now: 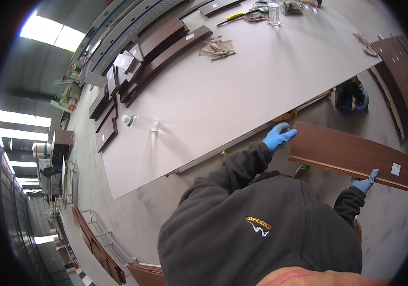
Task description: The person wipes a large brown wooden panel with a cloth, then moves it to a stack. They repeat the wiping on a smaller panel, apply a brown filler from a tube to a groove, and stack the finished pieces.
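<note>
A long brown wooden board (pixel 347 152) with a white label near its right end is held in front of me, beside the table's near edge. My left hand (pixel 280 137), in a blue glove, is closed at the board's left end; part of its grip is hidden. Around the near long edge, close to the label, my right hand (pixel 365 182) is closed, also in a blue glove, with the thumb on the face. The board hangs off the table, over the floor.
A white table (pixel 251 86) carries a clear bottle (pixel 142 123), dark brown boards (pixel 166 57) along its far left, a beige cloth (pixel 217 48) and another bottle (pixel 274 13). Right of it are brown panels (pixel 402 76) and a dark blue bag (pixel 352 97).
</note>
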{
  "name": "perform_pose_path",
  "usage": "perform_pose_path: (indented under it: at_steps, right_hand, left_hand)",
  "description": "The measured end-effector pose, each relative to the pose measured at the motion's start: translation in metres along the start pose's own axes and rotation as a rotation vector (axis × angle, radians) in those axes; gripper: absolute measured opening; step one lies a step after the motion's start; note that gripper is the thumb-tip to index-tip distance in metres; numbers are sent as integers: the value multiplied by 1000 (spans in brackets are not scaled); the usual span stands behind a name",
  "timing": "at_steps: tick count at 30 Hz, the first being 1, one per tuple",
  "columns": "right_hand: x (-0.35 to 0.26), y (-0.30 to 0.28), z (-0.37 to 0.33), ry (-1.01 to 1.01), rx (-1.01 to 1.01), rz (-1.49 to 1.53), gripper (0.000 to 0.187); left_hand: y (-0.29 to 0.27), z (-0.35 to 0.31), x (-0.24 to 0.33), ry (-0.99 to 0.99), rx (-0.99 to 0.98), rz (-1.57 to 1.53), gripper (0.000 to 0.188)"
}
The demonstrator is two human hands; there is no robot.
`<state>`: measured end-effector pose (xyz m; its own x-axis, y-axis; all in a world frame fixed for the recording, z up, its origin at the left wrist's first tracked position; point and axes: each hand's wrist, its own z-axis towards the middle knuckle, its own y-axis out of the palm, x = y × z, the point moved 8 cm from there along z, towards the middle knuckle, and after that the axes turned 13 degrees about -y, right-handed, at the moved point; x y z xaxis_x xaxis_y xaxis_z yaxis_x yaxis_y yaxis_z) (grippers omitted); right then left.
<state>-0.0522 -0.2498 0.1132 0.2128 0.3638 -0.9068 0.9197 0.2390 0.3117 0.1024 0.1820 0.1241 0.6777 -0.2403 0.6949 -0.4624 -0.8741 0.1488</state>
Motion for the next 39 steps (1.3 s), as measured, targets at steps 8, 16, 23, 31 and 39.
perform_pose_path:
  at_steps: [8, 16, 23, 31, 39]
  right_hand:
    - [0, 143, 152, 92, -284, 38, 75]
    - [-4, 303, 214, 144, -512, -103, 70]
    - [23, 446, 250, 88, -815, 38, 66]
    - [73, 519, 414, -629, -917, -865, 53]
    - [80, 631, 457, -1249, -926, -1397, 62]
  left_hand:
    - [89, 80, 75, 27, -251, -738, 47]
    - [87, 86, 173, 309, 47, -711, 38]
    - [41, 146, 221, 353, 56, -753, 38]
    - [-17, 195, 296, 379, 185, -985, 42]
    - [-39, 233, 332, 310, 381, -901, 53]
